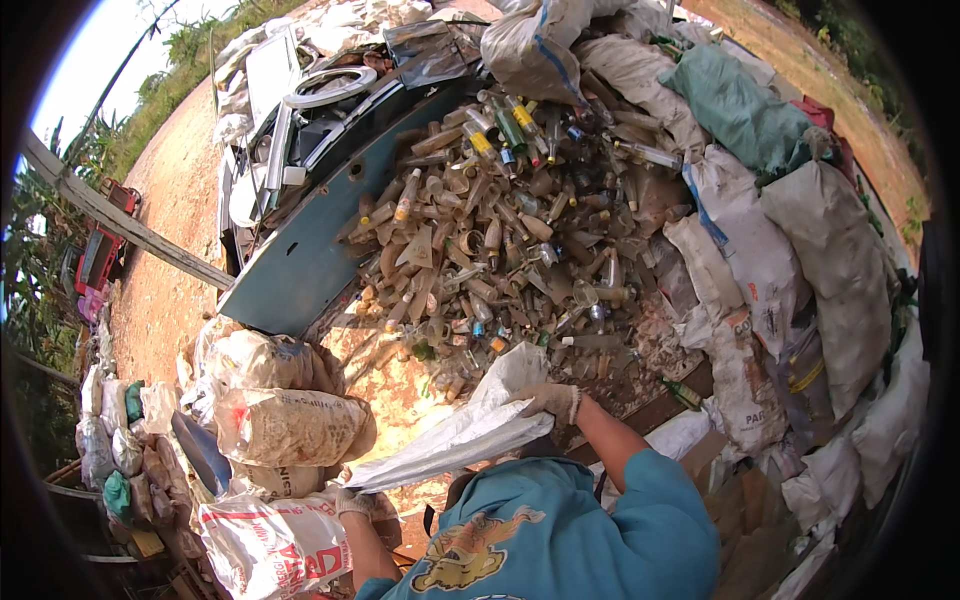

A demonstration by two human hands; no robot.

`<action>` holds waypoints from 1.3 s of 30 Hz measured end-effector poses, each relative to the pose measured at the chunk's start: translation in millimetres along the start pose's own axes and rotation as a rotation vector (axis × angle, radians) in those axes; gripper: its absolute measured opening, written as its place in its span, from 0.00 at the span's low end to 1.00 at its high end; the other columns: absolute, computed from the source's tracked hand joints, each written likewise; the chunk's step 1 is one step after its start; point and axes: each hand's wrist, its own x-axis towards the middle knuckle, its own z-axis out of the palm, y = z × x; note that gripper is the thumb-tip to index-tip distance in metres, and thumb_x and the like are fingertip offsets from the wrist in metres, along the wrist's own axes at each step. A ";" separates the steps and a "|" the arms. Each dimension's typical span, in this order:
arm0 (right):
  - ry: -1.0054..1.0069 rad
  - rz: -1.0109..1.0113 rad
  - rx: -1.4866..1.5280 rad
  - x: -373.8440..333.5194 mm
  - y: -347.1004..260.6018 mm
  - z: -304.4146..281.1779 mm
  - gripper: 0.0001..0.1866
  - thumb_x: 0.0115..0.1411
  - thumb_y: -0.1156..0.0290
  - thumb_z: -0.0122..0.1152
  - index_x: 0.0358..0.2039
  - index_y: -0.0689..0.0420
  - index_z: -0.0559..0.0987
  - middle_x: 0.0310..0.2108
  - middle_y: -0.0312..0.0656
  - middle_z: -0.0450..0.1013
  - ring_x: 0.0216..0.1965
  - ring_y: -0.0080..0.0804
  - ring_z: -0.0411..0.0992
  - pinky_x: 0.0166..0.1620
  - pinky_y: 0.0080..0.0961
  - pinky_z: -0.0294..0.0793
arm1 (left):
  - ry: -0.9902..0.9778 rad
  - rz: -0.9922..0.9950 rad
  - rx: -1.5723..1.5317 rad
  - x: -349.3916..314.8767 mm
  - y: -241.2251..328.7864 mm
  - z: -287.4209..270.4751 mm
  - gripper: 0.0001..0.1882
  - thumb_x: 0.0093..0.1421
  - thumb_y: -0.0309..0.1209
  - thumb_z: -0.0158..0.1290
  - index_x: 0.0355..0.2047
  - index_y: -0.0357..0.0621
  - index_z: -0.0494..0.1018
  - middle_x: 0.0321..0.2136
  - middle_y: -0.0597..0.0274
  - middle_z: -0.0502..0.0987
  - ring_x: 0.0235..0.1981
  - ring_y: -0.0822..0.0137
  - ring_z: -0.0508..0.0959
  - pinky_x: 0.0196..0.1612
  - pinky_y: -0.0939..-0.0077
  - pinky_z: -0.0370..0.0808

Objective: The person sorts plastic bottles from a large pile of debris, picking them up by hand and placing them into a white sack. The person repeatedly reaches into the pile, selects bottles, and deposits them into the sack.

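Observation:
A white woven sack (450,440) is stretched slantwise between my two gloved hands, low over the sunlit ground. My right hand (553,401), in a pale knit work glove, is closed on the sack's upper right part. My left hand (352,502) grips the sack's lower left end; its fingers are partly hidden by the cloth. Just beyond the sack rises a large heap of glass bottles (480,260), clear, brown and green, many dirty and some with coloured labels. A white sack with red print (275,545) lies right beside my left hand.
A teal sheet panel (310,265) borders the heap on the left, with scrap metal frames (285,110) behind it. Filled sacks (745,290) line the right side, and more bags (285,425) stand at left. A red vehicle (100,250) is on the dirt road.

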 end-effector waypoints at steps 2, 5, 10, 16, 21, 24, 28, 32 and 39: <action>-0.022 0.172 -0.143 0.4 3.4 -16.8 0.30 0.58 0.63 0.71 0.60 0.63 0.78 0.52 0.44 0.79 0.53 0.33 0.75 0.59 0.30 0.71 | -0.168 0.136 0.224 -25.0 -18.5 36.2 0.29 0.69 0.49 0.38 0.52 0.39 0.76 0.51 0.47 0.81 0.50 0.45 0.81 0.56 0.45 0.78; 0.074 0.223 -0.594 4.1 13.5 -30.5 0.26 0.61 0.63 0.69 0.57 0.63 0.78 0.48 0.43 0.80 0.50 0.33 0.77 0.56 0.30 0.74 | -0.292 0.219 0.416 -65.0 -30.5 76.7 0.21 0.65 0.43 0.51 0.49 0.41 0.78 0.46 0.52 0.82 0.44 0.49 0.83 0.50 0.54 0.81; 0.674 -0.072 0.628 34.6 -15.1 -22.2 0.10 0.68 0.72 0.58 0.46 0.60 0.81 0.40 0.40 0.80 0.45 0.37 0.79 0.52 0.36 0.80 | -0.295 0.162 1.547 -134.5 -9.1 84.3 0.16 0.52 0.33 0.69 0.39 0.38 0.81 0.28 0.65 0.81 0.28 0.69 0.80 0.35 0.70 0.78; -0.057 -0.079 -0.131 44.9 -23.1 45.7 0.30 0.60 0.62 0.70 0.60 0.61 0.75 0.54 0.44 0.77 0.56 0.31 0.72 0.61 0.30 0.70 | -0.184 0.372 0.756 -119.5 30.6 34.7 0.13 0.63 0.23 0.48 0.46 0.35 0.78 0.43 0.49 0.82 0.39 0.58 0.85 0.42 0.62 0.84; -0.016 -0.088 -0.909 17.8 -27.4 80.9 0.33 0.51 0.61 0.75 0.57 0.59 0.77 0.52 0.45 0.77 0.54 0.39 0.75 0.59 0.34 0.72 | -0.365 0.270 0.450 -103.6 60.5 50.5 0.26 0.67 0.39 0.42 0.57 0.34 0.73 0.54 0.46 0.79 0.53 0.48 0.80 0.56 0.51 0.80; 0.999 -0.144 -0.611 23.3 13.1 59.2 0.29 0.49 0.67 0.71 0.54 0.56 0.77 0.49 0.48 0.78 0.52 0.43 0.76 0.56 0.37 0.74 | -0.407 0.166 0.801 -148.5 31.4 74.5 0.25 0.60 0.28 0.53 0.58 0.35 0.73 0.51 0.49 0.80 0.50 0.56 0.82 0.55 0.58 0.80; 1.398 -0.184 -0.059 32.0 30.6 5.1 0.21 0.56 0.75 0.61 0.52 0.59 0.77 0.49 0.46 0.79 0.52 0.40 0.77 0.53 0.36 0.77 | -0.519 0.240 2.066 -198.7 -14.7 89.5 0.35 0.43 0.39 0.75 0.50 0.34 0.79 0.41 0.49 0.84 0.42 0.63 0.83 0.47 0.67 0.79; 0.648 -0.264 0.649 22.1 8.9 30.8 0.22 0.54 0.79 0.59 0.51 0.62 0.80 0.49 0.46 0.80 0.51 0.37 0.77 0.51 0.34 0.79 | -0.320 0.345 2.036 -178.6 -13.9 44.9 0.26 0.46 0.35 0.72 0.42 0.33 0.80 0.32 0.57 0.83 0.33 0.65 0.81 0.41 0.69 0.78; 0.130 0.078 -0.278 -11.6 39.3 80.3 0.24 0.55 0.68 0.73 0.51 0.63 0.82 0.50 0.41 0.79 0.52 0.30 0.74 0.59 0.27 0.72 | 0.326 0.948 0.902 -101.5 24.6 10.2 0.11 0.55 0.17 0.61 0.33 0.43 0.70 0.25 0.63 0.75 0.23 0.70 0.75 0.26 0.72 0.74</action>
